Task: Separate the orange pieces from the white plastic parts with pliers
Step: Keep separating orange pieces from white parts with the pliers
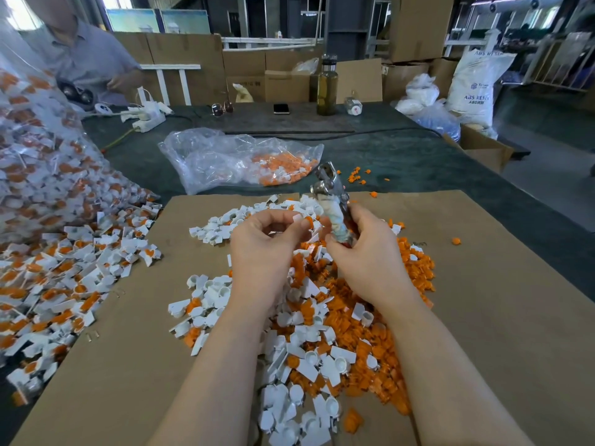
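- The left hand (pixel 267 239) pinched a small white plastic part (pixel 297 218) between its thumb and curled fingers, up above the pile.
- The pliers (pixel 331 201) stood just to the right of that part, nose pointing up and away toward the far side.
- The right hand (pixel 363 252) had its fingers wrapped round the taped handles.
- The nose looked nearly closed, with nothing in it.
- The part sat lower than the nose, so I think the pliers had to tip down and left to bite it.
- Loose orange pieces (pixel 360 320) lay heaped on the cardboard (pixel 483 317) under both hands.
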Motion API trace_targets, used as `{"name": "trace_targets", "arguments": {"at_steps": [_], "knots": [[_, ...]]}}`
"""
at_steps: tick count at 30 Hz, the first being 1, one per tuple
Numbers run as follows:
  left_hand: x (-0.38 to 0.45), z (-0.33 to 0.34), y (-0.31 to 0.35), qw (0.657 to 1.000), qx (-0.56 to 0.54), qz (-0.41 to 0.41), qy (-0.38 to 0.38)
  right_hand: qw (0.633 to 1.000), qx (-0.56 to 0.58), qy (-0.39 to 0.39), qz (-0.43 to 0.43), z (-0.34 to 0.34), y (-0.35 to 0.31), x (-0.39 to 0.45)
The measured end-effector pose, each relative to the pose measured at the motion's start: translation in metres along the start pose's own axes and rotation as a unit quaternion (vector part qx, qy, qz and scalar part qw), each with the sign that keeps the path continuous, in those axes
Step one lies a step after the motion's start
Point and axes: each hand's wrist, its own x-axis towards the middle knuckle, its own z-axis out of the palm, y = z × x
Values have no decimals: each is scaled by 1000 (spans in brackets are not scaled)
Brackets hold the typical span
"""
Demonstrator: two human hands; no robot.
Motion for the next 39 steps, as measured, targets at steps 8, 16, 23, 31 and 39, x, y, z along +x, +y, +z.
{"name": "trace_targets", "arguments": {"at_steps": [8,16,23,31,39], "knots": [[3,-4,0,996,-91,-17,-8,998,22,-55,25,-3,-1,0],[4,-8,0,985,-171,-35,-12,986,27,-162,35,-11,-2,-1],[6,-10,1,975,-215,-46,-25,977,24,-208,33,-14,-5,-2],[6,-11,-1,979,-197,-47,-33,982,38,-180,29,-8,-2,-2],[0,1,-3,1000,-15,-3,-23,997,70,16,12,5,-3,-1]]}}
